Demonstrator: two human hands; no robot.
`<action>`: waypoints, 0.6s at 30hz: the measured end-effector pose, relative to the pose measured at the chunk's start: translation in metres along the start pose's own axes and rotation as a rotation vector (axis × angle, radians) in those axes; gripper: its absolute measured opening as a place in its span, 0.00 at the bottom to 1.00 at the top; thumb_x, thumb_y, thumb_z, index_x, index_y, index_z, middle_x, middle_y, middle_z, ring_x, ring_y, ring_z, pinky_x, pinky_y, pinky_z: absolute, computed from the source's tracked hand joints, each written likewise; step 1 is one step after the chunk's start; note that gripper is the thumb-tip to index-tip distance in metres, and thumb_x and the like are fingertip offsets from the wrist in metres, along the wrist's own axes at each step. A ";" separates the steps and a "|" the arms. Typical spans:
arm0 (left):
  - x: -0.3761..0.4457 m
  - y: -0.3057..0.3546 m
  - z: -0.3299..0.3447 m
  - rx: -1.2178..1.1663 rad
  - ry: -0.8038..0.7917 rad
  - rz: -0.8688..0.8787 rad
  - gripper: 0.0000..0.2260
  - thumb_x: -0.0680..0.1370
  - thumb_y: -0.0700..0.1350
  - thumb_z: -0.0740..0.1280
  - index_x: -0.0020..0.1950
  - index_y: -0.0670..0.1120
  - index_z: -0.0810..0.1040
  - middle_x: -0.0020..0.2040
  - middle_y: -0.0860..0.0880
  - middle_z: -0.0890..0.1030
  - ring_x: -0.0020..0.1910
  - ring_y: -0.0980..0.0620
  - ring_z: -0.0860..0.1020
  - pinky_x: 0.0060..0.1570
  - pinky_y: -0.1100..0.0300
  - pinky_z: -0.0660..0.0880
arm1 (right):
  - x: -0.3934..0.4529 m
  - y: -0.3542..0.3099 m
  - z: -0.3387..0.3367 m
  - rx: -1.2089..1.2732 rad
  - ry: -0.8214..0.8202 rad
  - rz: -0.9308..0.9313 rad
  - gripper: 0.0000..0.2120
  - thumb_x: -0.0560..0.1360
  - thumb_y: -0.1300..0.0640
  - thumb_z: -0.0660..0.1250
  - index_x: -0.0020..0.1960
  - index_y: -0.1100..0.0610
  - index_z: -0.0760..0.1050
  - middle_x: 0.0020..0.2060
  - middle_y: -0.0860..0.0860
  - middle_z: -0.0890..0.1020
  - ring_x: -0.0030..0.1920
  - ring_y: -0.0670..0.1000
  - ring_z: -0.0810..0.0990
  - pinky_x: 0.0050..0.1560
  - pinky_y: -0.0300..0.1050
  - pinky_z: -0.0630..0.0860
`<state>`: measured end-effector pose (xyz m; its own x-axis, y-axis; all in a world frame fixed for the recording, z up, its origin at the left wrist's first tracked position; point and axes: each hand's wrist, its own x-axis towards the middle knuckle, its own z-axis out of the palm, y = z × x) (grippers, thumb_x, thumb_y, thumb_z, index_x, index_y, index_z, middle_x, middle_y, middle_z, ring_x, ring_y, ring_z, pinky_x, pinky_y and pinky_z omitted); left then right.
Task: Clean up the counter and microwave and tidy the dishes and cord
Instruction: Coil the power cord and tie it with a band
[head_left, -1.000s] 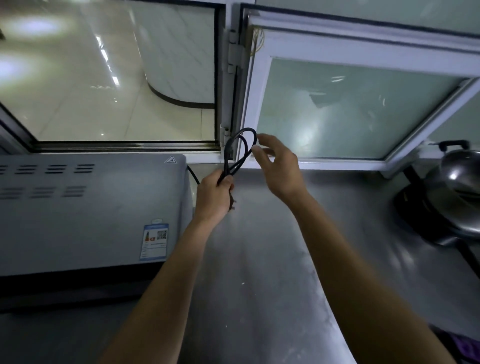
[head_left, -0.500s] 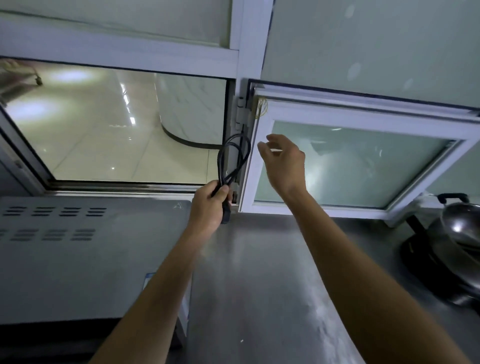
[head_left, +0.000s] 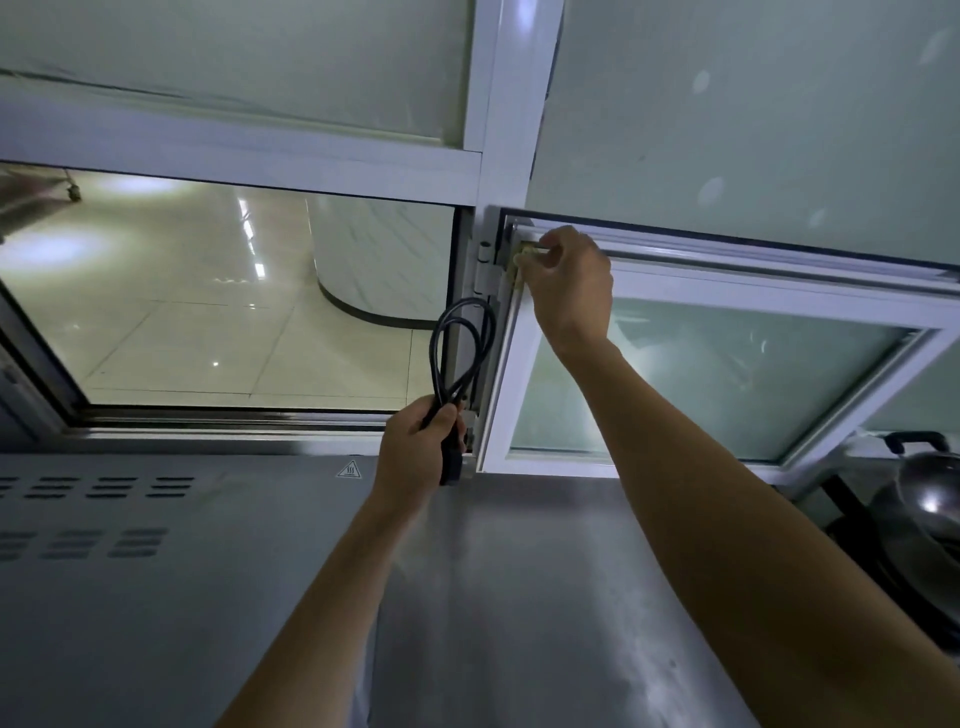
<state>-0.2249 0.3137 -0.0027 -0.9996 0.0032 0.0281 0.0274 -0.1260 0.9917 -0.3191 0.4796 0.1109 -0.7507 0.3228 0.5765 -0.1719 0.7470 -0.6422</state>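
My left hand (head_left: 415, 449) is closed around a black power cord (head_left: 438, 353), folded into loops that stand up above the fist. Its black plug (head_left: 451, 465) hangs just below my fingers. The cord is held over the gap between the grey microwave (head_left: 156, 571) on the left and the steel counter (head_left: 519, 597). My right hand (head_left: 569, 286) is raised to the top left corner of the open white window sash (head_left: 496, 395). There its fingertips pinch something small and yellowish (head_left: 521, 257), mostly hidden by the fingers.
A dark wok with a lid (head_left: 924, 504) sits at the counter's right edge. The sash swings inward over the back of the counter. An open hatch (head_left: 234, 312) behind the microwave looks onto a tiled floor.
My right hand has let go of the cord loop and risen to the sash's top corner. My left hand has kept the cord and lifted slightly. My head has tilted up.
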 end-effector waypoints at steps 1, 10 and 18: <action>0.001 -0.001 -0.001 -0.002 -0.001 -0.006 0.11 0.83 0.36 0.60 0.45 0.41 0.79 0.33 0.49 0.77 0.32 0.53 0.75 0.39 0.58 0.75 | 0.001 0.001 0.003 -0.009 0.003 -0.004 0.10 0.76 0.51 0.70 0.54 0.55 0.79 0.48 0.49 0.82 0.46 0.49 0.80 0.46 0.46 0.80; -0.002 -0.002 -0.001 -0.062 -0.025 -0.023 0.12 0.82 0.34 0.59 0.42 0.40 0.79 0.30 0.48 0.76 0.30 0.51 0.73 0.34 0.61 0.73 | 0.008 0.014 0.017 -0.129 0.058 -0.017 0.06 0.76 0.53 0.70 0.47 0.54 0.85 0.43 0.51 0.82 0.38 0.49 0.80 0.38 0.41 0.78; 0.001 -0.003 -0.003 -0.103 -0.026 -0.022 0.12 0.83 0.33 0.59 0.43 0.40 0.79 0.31 0.48 0.77 0.29 0.54 0.74 0.33 0.62 0.74 | 0.010 0.007 0.020 -0.136 0.078 -0.026 0.14 0.74 0.62 0.63 0.29 0.56 0.71 0.32 0.51 0.74 0.29 0.49 0.70 0.29 0.40 0.65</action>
<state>-0.2257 0.3113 -0.0055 -0.9994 0.0326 0.0106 0.0030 -0.2271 0.9739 -0.3407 0.4760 0.1018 -0.6944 0.3428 0.6327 -0.0982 0.8258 -0.5553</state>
